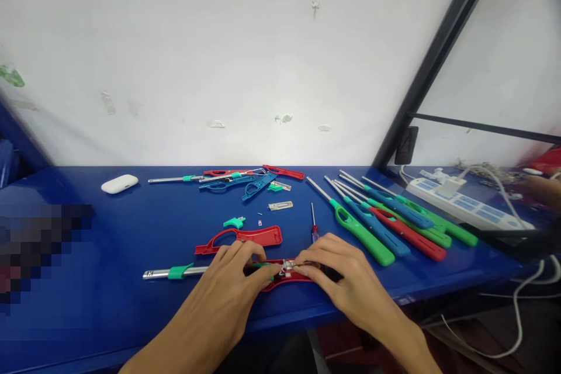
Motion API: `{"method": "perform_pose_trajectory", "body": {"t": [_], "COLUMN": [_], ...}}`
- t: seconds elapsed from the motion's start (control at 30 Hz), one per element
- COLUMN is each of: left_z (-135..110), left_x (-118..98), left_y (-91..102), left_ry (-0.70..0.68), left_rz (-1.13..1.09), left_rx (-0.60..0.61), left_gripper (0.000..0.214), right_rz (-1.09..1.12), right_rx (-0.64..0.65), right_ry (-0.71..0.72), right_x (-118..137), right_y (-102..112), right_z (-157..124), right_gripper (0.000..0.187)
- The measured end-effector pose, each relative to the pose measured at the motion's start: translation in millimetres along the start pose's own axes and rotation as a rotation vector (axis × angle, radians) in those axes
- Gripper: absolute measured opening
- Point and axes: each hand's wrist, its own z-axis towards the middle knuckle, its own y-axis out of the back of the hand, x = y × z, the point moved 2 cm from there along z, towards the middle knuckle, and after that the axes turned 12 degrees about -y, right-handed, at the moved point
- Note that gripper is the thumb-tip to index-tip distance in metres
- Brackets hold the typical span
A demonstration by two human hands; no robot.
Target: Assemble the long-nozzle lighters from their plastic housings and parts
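Observation:
An opened red gas lighter lies at the table's front edge, its inner parts exposed. Its metal tube with a green collar points left. My left hand is closed over the lighter's trigger end, thumb and fingers at the inner parts. From the other side, my right hand pinches at a small whitish part in the middle of the shell; what exactly sits between its fingertips is hidden. Just behind lies the other red shell half, with a green trigger beside it.
A screwdriver stands out behind my right hand. Several whole lighters lie at the right, before a white power strip. Further back are blue shell halves, a clear tank piece and a white case.

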Motion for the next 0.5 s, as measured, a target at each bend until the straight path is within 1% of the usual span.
{"method": "perform_pose_trajectory", "body": {"t": [0.1,0.2,0.33,0.43,0.5], "left_z": [-1.0,-1.7,1.8,5.5,6.5], "left_x": [-0.8,-2.8,-6.8,-8.3,-8.1], "left_y": [0.3,1.1,6.6,10.0,10.9], "left_ry": [0.004,-0.017,-0.092,-0.155,-0.173], "left_rz": [0.014,0.056,0.162,0.18,0.161], "left_rx": [0.018,0.031,0.054,0.075,0.06], "left_gripper": [0.048,0.056,0.062,0.059,0.053], "right_rz": [-0.001,-0.005,-0.001,0.002,0.003], "right_rx": [-0.002,-0.004,-0.004,-0.003,-0.005], "right_ry": [-0.003,-0.006,0.004,0.017,0.023], "right_x": [0.1,0.2,0.6,0.7,0.5], "right_y": [0.0,0.1,0.5,0.1,-0.4], "right_z": [-0.5,-0.2,0.7,1.0,1.2], "right_gripper": [0.01,0.01,0.01,0.01,0.01]}}
